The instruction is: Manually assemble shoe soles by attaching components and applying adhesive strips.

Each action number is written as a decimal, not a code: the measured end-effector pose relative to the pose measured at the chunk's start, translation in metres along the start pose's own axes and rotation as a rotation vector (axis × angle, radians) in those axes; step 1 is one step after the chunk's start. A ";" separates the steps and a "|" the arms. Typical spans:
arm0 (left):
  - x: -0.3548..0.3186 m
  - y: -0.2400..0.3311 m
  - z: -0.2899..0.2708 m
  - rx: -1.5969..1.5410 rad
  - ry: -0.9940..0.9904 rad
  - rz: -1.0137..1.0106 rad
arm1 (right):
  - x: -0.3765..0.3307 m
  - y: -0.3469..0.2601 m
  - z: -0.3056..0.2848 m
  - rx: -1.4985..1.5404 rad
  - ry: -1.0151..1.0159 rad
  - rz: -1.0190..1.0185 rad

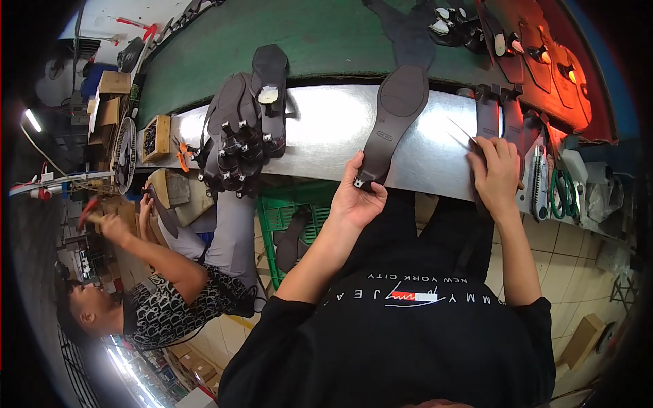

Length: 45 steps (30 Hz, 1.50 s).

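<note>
My left hand (355, 204) is closed around the heel end of a dark brown shoe sole (396, 112). The sole's broad front part points away from me over the metal bench top (323, 126). To the right, my right hand (496, 171) grips a thin pointed tool (462, 130); its slim tip sticks out toward the sole, apart from it. What looks like the tool's wooden end shows below that hand. Close by the right hand lie more dark soles (488, 112) at the bench's right end. A pile of heeled soles (235, 146) rests on the left part of the bench.
A co-worker (170, 279) at the left raises a hammer (88, 213). Orange-handled pliers (182, 155) and a wooden box (156, 137) sit on the bench's left end. Green scissors (563, 194) and a utility knife (539, 183) are at the right. Below stands a green crate (269, 238).
</note>
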<state>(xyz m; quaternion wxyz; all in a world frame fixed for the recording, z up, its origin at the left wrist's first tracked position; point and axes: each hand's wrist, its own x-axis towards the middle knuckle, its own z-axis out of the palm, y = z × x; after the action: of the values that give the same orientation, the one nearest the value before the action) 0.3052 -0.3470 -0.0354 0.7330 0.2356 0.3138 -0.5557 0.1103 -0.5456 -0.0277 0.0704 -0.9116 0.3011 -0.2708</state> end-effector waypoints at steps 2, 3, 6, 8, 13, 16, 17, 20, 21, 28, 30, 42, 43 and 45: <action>-0.004 -0.004 0.010 0.014 0.018 -0.017 | -0.001 0.009 0.004 0.102 -0.044 -0.017; -0.006 -0.006 0.015 0.029 0.034 -0.034 | -0.001 0.013 0.001 0.104 -0.012 -0.026; -0.015 -0.009 0.025 0.022 -0.051 -0.035 | 0.006 -0.029 -0.036 0.533 -0.191 0.034; -0.015 -0.012 0.024 0.013 -0.054 -0.053 | -0.001 -0.053 -0.039 0.715 -0.296 -0.124; -0.014 -0.025 0.034 0.121 -0.139 -0.066 | -0.018 -0.096 -0.037 1.339 -0.673 0.382; -0.012 -0.030 0.029 0.162 -0.174 -0.075 | -0.027 -0.096 -0.017 1.405 -0.660 0.395; -0.017 -0.033 0.037 0.131 -0.071 -0.051 | -0.029 -0.093 -0.012 1.395 -0.637 0.382; -0.016 -0.034 0.028 0.090 -0.065 -0.113 | -0.031 -0.087 -0.009 1.232 -0.537 0.268; -0.015 -0.035 0.022 0.105 -0.132 -0.126 | -0.031 -0.087 -0.012 1.175 -0.456 0.252; -0.021 -0.042 0.027 0.352 -0.034 0.122 | -0.020 -0.071 -0.023 1.680 -0.682 0.744; -0.022 -0.040 0.028 0.483 -0.015 0.294 | -0.019 -0.072 -0.026 1.707 -0.710 0.723; -0.012 -0.042 0.033 0.791 -0.086 0.806 | -0.031 -0.093 -0.021 1.681 -0.676 0.737; -0.019 -0.044 0.042 0.788 -0.101 0.780 | -0.025 -0.087 -0.023 1.746 -0.699 0.743; -0.022 -0.040 0.047 0.762 -0.044 0.762 | -0.014 -0.068 -0.029 1.923 -0.726 0.748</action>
<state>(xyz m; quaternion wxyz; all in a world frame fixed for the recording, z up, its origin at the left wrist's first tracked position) 0.2721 -0.3758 0.0127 0.7517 0.5704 -0.0332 -0.3295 0.1206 -0.4811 0.0101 0.9153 -0.3520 0.1831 -0.0695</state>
